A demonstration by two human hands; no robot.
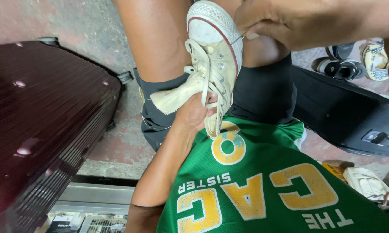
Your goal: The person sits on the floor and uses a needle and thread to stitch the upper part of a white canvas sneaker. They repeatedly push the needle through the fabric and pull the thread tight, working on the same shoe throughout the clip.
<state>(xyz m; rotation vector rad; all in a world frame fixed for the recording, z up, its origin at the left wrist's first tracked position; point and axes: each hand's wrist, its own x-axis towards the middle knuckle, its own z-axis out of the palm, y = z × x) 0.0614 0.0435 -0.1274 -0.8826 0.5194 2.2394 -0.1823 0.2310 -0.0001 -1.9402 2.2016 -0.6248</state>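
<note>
Closest to the camera, below the sneaker (214, 64): green jersey (263, 190) with yellow lettering, filling the bottom of the view. Just above that, left hand (194, 113) gripping the sneaker from underneath, fingers curled shut around its heel end, with the loose tongue flopping out to the left of the hand. Sneaker itself: white canvas low-top, a bit grubby, red stripe round the sole edge, toe cap pointing up and away, held over the lap against black shorts (263, 92). At the toe end, right hand (285, 21) pinched tight, thumb and fingertips closed on something thin right beside the rubber rim (looks like a needle or thread, too small to tell for sure). Left of the sneaker, a dark red ribbed suitcase (43, 125) on the concrete floor. Right of the sneaker, a black case or panel (345, 116), and beyond it, further back, sandals (354, 62) on the ground. Lower right of the sneaker, a pale bag (369, 183) lying flat.
</note>
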